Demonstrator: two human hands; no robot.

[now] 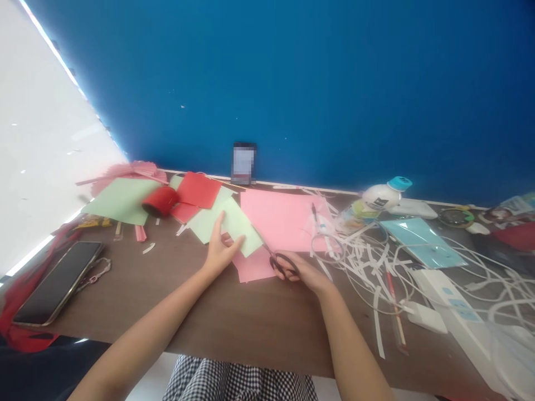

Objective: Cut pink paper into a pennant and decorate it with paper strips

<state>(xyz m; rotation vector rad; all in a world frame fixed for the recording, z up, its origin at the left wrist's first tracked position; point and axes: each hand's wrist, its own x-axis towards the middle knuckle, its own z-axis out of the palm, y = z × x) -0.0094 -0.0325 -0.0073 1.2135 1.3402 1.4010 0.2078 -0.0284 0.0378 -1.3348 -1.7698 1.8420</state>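
My left hand (220, 247) rests on a light green sheet of paper (228, 224), thumb and fingers pinching its near corner. My right hand (301, 271) grips black-handled scissors (281, 263), whose blades point up-left towards the green sheet's edge. Both lie over a large pink sheet (281, 220) on the brown table (234, 317).
A phone (57, 282) with a key ring lies at the left. Red paper (197, 190), a red roll (160, 201) and another green sheet (119, 201) sit behind. White paper strips and cables (378, 259), a glue bottle (378, 199), a turquoise sheet (422, 241) and a power strip (453, 303) crowd the right.
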